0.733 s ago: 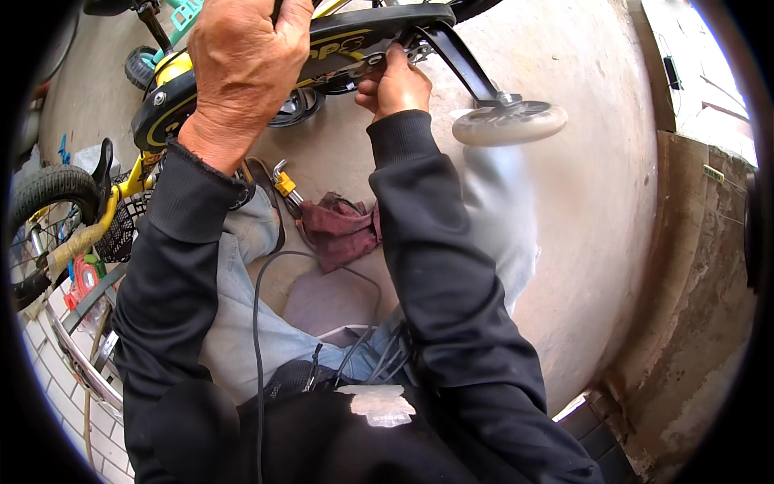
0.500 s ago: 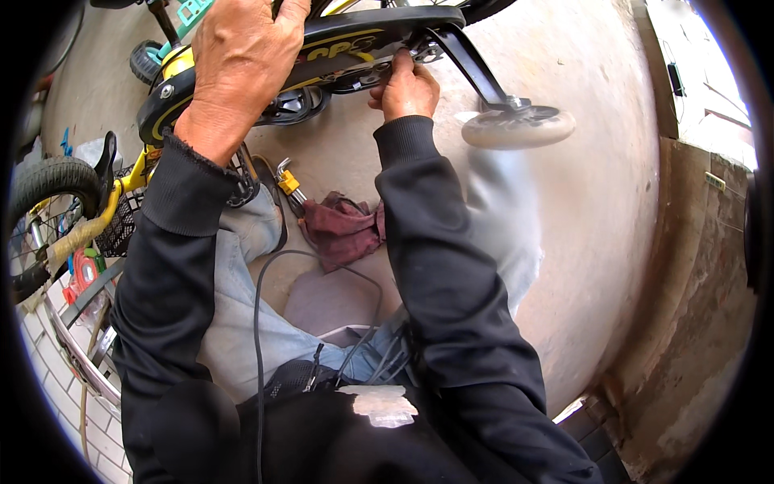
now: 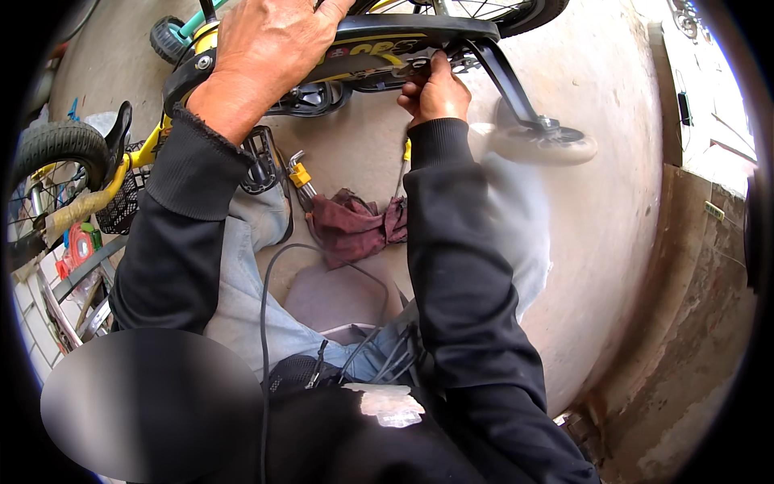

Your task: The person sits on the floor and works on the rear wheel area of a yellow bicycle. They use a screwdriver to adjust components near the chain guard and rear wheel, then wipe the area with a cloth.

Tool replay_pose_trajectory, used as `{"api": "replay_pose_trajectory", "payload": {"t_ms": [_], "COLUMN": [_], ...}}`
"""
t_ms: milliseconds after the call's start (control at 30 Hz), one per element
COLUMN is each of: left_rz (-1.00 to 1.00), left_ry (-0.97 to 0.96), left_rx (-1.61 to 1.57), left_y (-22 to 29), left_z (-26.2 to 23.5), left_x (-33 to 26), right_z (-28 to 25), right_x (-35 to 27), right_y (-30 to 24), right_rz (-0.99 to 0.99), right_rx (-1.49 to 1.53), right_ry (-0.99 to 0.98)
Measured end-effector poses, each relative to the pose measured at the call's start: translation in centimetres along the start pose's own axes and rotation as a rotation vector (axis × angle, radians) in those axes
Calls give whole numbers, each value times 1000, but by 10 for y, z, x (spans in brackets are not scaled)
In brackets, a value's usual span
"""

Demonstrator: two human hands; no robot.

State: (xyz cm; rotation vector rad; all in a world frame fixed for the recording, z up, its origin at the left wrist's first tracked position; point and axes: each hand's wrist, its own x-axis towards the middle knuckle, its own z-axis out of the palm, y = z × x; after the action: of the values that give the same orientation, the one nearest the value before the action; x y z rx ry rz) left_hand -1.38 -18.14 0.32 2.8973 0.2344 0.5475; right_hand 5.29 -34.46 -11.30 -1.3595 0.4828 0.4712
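A child's bicycle lies along the top of the view, with a black chain guard (image 3: 379, 44) that has yellow trim. Over the guard's left part reaches my left hand (image 3: 270, 56), its thumb stretched out; the other fingers run past the upper edge, so its grip is hidden. My right hand (image 3: 439, 95) is closed, fingers curled at the guard's lower rear edge by the wheel axle. What it pinches there is too small and covered to name. A black bracket (image 3: 504, 85) runs from that spot to a pale training wheel (image 3: 544, 145). Below the guard shows a black pedal (image 3: 310, 98).
A yellow-holder hex key set (image 3: 300, 173) and a dark red cloth (image 3: 355, 222) lie on the concrete floor (image 3: 601, 234) between my legs. Another pedal (image 3: 260, 161) hangs by my left cuff. A yellow bicycle with a black tyre (image 3: 60, 153) stands at left; a wall (image 3: 693, 323) borders the right.
The bicycle and both my hands sit farther right in the view, and the floor things have shifted slightly too. My right hand stays at the axle. A yellow-handled tool now shows beside my right cuff.
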Motion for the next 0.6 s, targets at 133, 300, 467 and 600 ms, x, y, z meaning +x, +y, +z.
{"api": "replay_pose_trajectory", "payload": {"t_ms": [133, 300, 467, 600], "left_rz": [248, -153, -242, -241], "left_ry": [26, -25, -33, -52], "left_rx": [187, -74, -89, -58], "left_y": [-9, 9, 9, 11], "left_z": [3, 1, 1, 0], "left_x": [-2, 2, 1, 2], "right_z": [0, -19, -17, -26], "right_x": [2, 30, 21, 35], "right_y": [9, 36, 34, 42], "right_rz": [-132, -339, -582, -694], "right_rx": [-127, -521, -694, -788], "right_ry": [58, 227, 355, 394]}}
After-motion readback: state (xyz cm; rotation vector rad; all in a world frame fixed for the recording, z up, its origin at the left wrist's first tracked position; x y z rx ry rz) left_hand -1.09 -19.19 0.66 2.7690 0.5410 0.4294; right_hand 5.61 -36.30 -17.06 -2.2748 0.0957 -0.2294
